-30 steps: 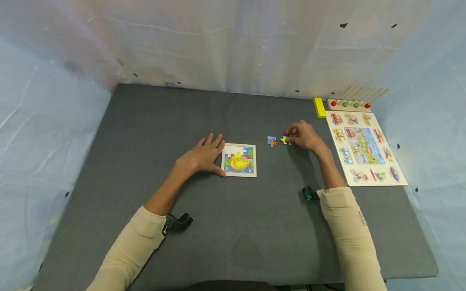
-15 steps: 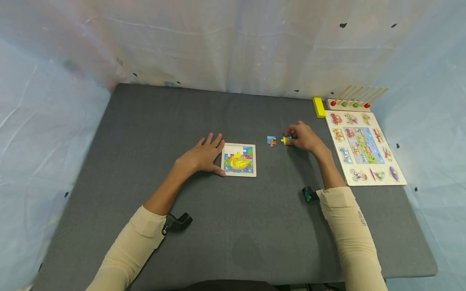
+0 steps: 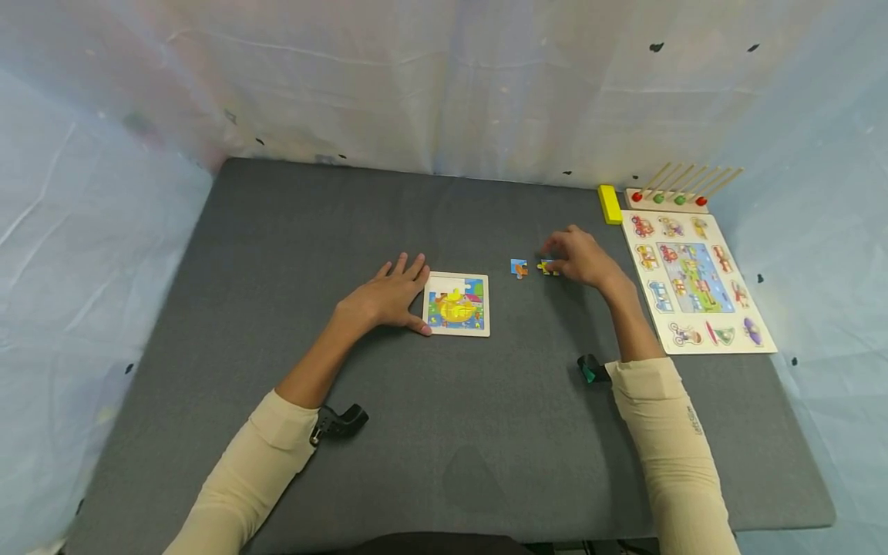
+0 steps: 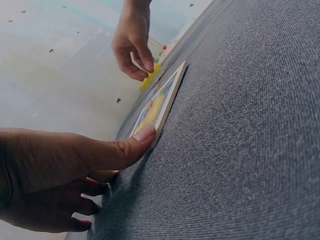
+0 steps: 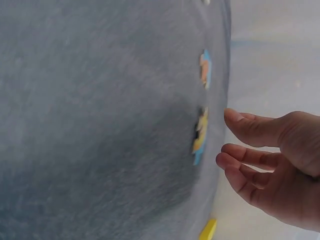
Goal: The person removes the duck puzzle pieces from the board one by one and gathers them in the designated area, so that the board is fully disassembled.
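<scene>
A small wooden-framed jigsaw puzzle (image 3: 456, 330) with a yellow duck picture lies mid-table; a pale gap shows at its upper left. My left hand (image 3: 388, 297) rests against the frame's left side with fingers spread, its thumb (image 4: 127, 150) touching the frame edge. Farther right lie two loose puzzle pieces: a blue and orange piece (image 5: 204, 70) and a yellow and blue piece (image 5: 201, 132). My right hand (image 3: 579, 257) hovers just over the yellow piece. In the right wrist view its thumb and loosely bent fingers stand apart, with nothing between them.
A larger wooden picture board (image 3: 701, 333) lies at the right. Behind it stands a peg rack (image 3: 648, 205) with red and green beads, beside a yellow block (image 3: 609, 205). Plastic sheeting (image 3: 430, 92) hangs along the back edge of the grey table (image 3: 388, 478).
My right hand, earlier with fingertips at the yellow piece, has lifted slightly and its fingers have loosened. The yellow piece looks slightly turned. My left hand stays on the frame.
</scene>
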Motion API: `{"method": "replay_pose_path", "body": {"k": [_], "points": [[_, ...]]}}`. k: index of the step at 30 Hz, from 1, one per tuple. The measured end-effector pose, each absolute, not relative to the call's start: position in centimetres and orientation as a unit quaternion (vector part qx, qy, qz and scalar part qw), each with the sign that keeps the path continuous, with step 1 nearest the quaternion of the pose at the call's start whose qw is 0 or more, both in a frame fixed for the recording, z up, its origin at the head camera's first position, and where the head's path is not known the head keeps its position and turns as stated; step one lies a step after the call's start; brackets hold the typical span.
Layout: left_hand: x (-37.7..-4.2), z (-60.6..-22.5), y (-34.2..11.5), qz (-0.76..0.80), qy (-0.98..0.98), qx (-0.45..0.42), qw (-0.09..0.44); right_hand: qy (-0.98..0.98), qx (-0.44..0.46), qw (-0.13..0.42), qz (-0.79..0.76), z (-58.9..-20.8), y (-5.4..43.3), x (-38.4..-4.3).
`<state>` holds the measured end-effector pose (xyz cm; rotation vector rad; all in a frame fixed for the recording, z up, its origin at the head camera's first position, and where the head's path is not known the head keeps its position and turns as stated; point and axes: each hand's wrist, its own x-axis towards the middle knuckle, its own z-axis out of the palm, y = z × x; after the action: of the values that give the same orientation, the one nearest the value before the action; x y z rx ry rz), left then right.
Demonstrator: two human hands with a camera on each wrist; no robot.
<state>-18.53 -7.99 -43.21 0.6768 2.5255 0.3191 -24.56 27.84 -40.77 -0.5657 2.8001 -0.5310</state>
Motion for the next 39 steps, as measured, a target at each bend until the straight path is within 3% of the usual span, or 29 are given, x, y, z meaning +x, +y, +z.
{"method": "replay_pose_path", "body": {"k": [11, 24, 39], "points": [[-18.7, -43.2, -8.2, 0.125, 0.924, 0.252, 0.257, 0.946, -0.231, 0.118, -0.197, -38.7, 24.2, -22.8], [-18.7, -42.9, -8.1, 0.124, 0.924, 0.248, 0.262, 0.923, -0.304, 0.123, -0.203, -40.7, 19.0, -20.9], [-18.7, -43.1, -8.2, 0.123, 0.924, 0.249, 0.263, 0.94, -0.272, 0.135, -0.157, -41.8, 16.2, -20.7]]}}
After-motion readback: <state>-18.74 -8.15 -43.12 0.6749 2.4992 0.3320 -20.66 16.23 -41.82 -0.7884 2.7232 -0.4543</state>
